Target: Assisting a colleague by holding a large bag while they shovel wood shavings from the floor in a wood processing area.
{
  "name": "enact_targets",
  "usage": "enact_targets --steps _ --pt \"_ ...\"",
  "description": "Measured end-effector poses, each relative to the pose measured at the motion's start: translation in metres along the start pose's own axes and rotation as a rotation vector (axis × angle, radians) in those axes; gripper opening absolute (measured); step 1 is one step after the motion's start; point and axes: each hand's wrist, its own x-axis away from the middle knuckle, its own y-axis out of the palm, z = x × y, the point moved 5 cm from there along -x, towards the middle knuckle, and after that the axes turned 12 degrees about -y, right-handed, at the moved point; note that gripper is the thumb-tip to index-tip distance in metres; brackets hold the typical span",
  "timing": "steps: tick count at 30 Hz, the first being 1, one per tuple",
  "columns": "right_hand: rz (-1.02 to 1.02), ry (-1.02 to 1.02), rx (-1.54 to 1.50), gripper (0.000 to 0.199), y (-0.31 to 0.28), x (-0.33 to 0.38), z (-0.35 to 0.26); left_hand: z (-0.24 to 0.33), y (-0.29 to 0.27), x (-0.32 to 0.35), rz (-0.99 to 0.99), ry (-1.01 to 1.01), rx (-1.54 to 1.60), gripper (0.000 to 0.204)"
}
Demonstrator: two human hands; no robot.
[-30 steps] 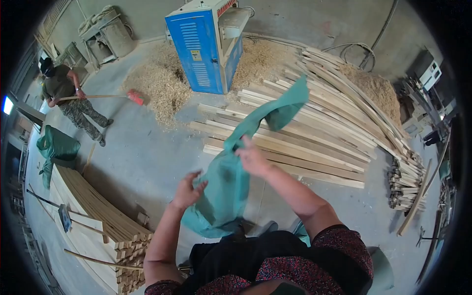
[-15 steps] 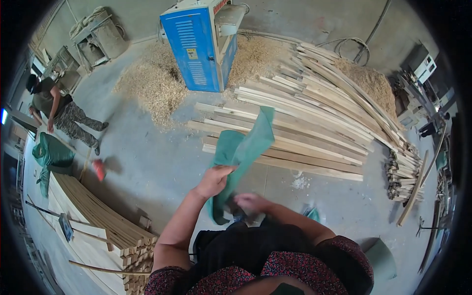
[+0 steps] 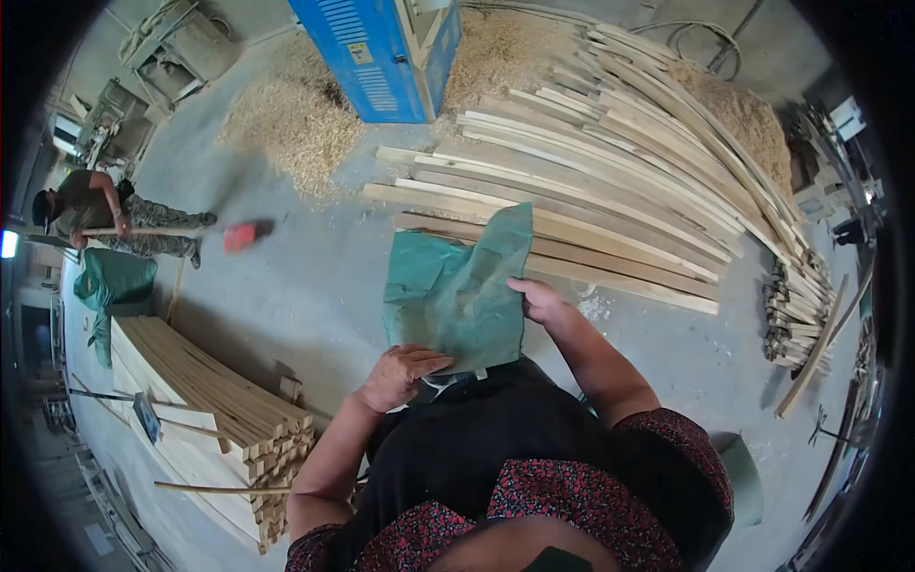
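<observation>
A creased piece of green woven sheeting (image 3: 453, 296), perhaps a sack, is spread out in front of my body. Near its lower left edge, my left hand (image 3: 400, 374) grips it with the fingers lying over the material. At the right edge my right hand (image 3: 538, 299) pinches it, thumb on the near face and the other fingers mostly hidden. The far right corner stands up toward the boards behind. Both hands are apart, holding the sheeting between them.
Long wooden boards (image 3: 610, 200) lie on the floor ahead and to the right. A blue machine cabinet (image 3: 367, 67) stands among wood shavings (image 3: 286, 133). Stacked timber (image 3: 191, 381) is at the left. Beyond it, a person (image 3: 105, 210) holds a long-handled red tool (image 3: 240, 236).
The green sheeting has gone from bunched and folded to spread flat. My right hand has moved up to its right edge, my left hand down to its lower edge. The person's red tool has shifted right.
</observation>
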Motion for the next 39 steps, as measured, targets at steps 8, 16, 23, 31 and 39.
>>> enact_targets --steps 8,16,23,31,39 --pt "-0.019 0.041 0.445 0.037 0.066 0.010 -0.008 -0.019 -0.011 -0.029 -0.253 -0.357 0.484 0.055" --pt "-0.230 -0.257 0.826 0.036 0.124 0.021 -0.010 -0.021 -0.024 -0.102 0.084 -0.748 0.625 0.042" --pt "-0.265 -0.407 1.091 0.032 0.148 0.030 -0.024 -0.031 -0.006 -0.108 -0.009 -0.695 0.556 0.030" --pt "-0.417 -0.355 1.199 0.032 0.171 0.049 -0.036 -0.051 0.013 -0.092 -0.076 -0.676 0.815 0.023" --pt "0.193 -0.612 0.599 0.034 0.091 0.025 -0.042 -0.144 -0.019 -0.038 0.678 -0.940 1.213 0.027"
